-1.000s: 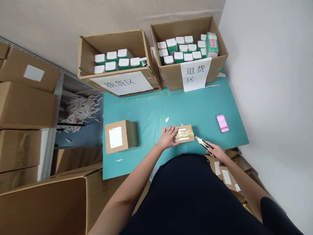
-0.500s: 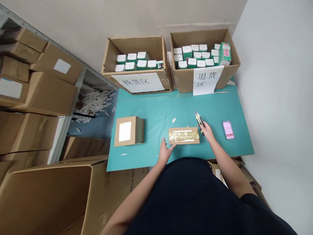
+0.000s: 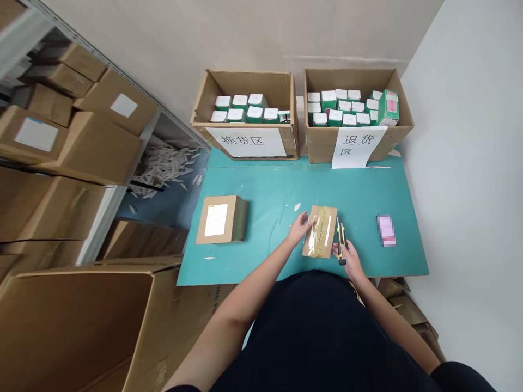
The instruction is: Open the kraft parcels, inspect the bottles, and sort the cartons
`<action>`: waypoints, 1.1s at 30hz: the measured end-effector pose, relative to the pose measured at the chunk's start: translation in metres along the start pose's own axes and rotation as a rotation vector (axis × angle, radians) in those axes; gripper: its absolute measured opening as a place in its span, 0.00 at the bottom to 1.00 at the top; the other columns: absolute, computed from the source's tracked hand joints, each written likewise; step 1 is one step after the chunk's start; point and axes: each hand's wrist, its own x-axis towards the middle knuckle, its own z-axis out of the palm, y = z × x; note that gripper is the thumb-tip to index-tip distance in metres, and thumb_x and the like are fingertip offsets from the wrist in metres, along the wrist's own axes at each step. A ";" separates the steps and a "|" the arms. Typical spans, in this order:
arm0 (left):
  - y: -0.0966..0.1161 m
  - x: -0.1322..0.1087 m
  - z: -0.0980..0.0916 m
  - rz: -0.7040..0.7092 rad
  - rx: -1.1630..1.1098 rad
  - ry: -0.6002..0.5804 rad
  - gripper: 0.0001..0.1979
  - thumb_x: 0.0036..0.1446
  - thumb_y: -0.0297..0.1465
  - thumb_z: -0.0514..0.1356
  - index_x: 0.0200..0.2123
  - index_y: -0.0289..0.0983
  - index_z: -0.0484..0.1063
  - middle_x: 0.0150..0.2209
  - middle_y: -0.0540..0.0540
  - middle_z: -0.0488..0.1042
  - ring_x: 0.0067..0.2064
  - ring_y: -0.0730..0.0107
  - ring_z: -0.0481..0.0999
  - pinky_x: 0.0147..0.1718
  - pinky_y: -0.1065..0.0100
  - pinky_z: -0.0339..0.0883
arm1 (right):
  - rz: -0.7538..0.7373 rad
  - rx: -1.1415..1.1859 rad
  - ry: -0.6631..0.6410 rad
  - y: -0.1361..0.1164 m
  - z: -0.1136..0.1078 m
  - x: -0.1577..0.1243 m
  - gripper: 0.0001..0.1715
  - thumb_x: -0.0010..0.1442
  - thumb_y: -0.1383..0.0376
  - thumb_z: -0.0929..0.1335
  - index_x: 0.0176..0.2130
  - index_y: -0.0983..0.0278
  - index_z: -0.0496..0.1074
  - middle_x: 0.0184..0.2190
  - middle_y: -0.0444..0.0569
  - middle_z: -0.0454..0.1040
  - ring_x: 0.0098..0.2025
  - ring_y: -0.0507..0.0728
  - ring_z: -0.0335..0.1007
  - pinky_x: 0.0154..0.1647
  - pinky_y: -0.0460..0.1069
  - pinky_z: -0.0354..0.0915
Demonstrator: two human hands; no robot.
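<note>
A small taped cardboard box lies on the teal tabletop before me, turned with its long side away from me. Clear tape runs down its middle. My left hand grips its left edge, thumb on the top face and fingers along the side. In my right hand is a black and yellow utility knife, its tip pointing away from me. That hand is closed round the handle, close by the box's right side, with some fingers near its lower right corner.
A larger labelled carton stands at the table's left, a phone at the right. Two open boxes, left and right, hold green-and-white packages at the back. Shelved cartons and a big open box flank the left.
The taped box has swung about a quarter turn. My left hand has moved right and forward onto it, and my right hand has drawn the utility knife nearer to me.
</note>
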 end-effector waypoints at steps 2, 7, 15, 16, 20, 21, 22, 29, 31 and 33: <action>0.006 -0.010 0.001 0.029 0.167 0.003 0.41 0.61 0.44 0.63 0.71 0.35 0.54 0.70 0.30 0.59 0.70 0.44 0.62 0.64 0.50 0.63 | -0.061 -0.004 0.073 -0.012 0.001 0.013 0.38 0.59 0.40 0.68 0.58 0.60 0.65 0.49 0.57 0.78 0.50 0.63 0.78 0.44 0.56 0.75; -0.004 -0.073 0.003 0.197 0.663 -0.076 0.62 0.43 0.50 0.74 0.74 0.41 0.46 0.75 0.30 0.45 0.74 0.36 0.50 0.67 0.44 0.53 | -0.198 -0.096 0.066 -0.061 -0.003 0.082 0.35 0.58 0.43 0.67 0.57 0.58 0.66 0.52 0.56 0.77 0.52 0.60 0.76 0.45 0.52 0.73; -0.016 -0.093 -0.008 0.178 0.882 -0.148 0.59 0.49 0.46 0.73 0.75 0.43 0.41 0.68 0.32 0.63 0.64 0.43 0.69 0.59 0.54 0.65 | -0.230 -0.289 -0.029 -0.078 0.007 0.134 0.33 0.55 0.45 0.68 0.53 0.60 0.71 0.49 0.51 0.78 0.50 0.59 0.73 0.51 0.53 0.69; -0.016 -0.090 -0.016 0.181 0.894 -0.128 0.57 0.51 0.45 0.72 0.75 0.44 0.42 0.66 0.34 0.66 0.63 0.45 0.71 0.58 0.55 0.66 | -0.241 -0.291 -0.010 -0.073 0.002 0.129 0.32 0.55 0.45 0.68 0.53 0.60 0.71 0.49 0.51 0.77 0.50 0.59 0.73 0.51 0.53 0.68; -0.017 -0.073 -0.058 0.175 0.966 -0.001 0.50 0.55 0.42 0.69 0.74 0.42 0.47 0.63 0.34 0.70 0.60 0.45 0.73 0.56 0.54 0.69 | -0.236 -0.303 0.068 -0.045 -0.022 0.088 0.31 0.59 0.46 0.66 0.55 0.59 0.70 0.50 0.52 0.77 0.52 0.60 0.73 0.50 0.53 0.69; -0.015 -0.068 -0.068 0.194 0.984 0.023 0.48 0.57 0.40 0.68 0.74 0.40 0.47 0.63 0.33 0.70 0.60 0.44 0.73 0.57 0.53 0.69 | -0.226 -0.302 0.079 -0.036 -0.025 0.075 0.31 0.60 0.46 0.66 0.56 0.59 0.70 0.50 0.52 0.77 0.52 0.60 0.74 0.50 0.52 0.69; -0.013 -0.062 -0.077 0.215 1.005 0.036 0.46 0.58 0.38 0.66 0.74 0.39 0.47 0.64 0.32 0.69 0.61 0.44 0.73 0.57 0.52 0.68 | -0.214 -0.295 0.085 -0.027 -0.026 0.062 0.31 0.60 0.46 0.66 0.56 0.60 0.70 0.50 0.53 0.77 0.52 0.60 0.74 0.50 0.52 0.69; 0.013 -0.047 -0.088 0.331 1.219 -0.130 0.43 0.59 0.32 0.62 0.74 0.41 0.47 0.75 0.36 0.48 0.75 0.44 0.49 0.69 0.44 0.50 | -0.059 -0.108 0.077 0.001 -0.020 0.003 0.38 0.60 0.45 0.68 0.61 0.63 0.67 0.44 0.52 0.79 0.36 0.56 0.75 0.36 0.50 0.72; 0.020 -0.048 -0.078 0.382 1.250 -0.244 0.48 0.56 0.35 0.66 0.74 0.44 0.45 0.76 0.38 0.44 0.76 0.45 0.43 0.71 0.43 0.43 | 0.009 -0.090 0.078 -0.003 -0.027 -0.001 0.45 0.59 0.44 0.69 0.67 0.63 0.62 0.43 0.52 0.79 0.31 0.54 0.73 0.26 0.48 0.70; 0.025 -0.045 -0.065 0.409 1.270 -0.319 0.54 0.52 0.39 0.70 0.75 0.44 0.44 0.76 0.38 0.42 0.76 0.44 0.40 0.71 0.42 0.39 | 0.056 -0.109 0.034 -0.009 -0.037 -0.002 0.50 0.57 0.45 0.70 0.70 0.62 0.59 0.40 0.51 0.79 0.27 0.53 0.71 0.20 0.46 0.66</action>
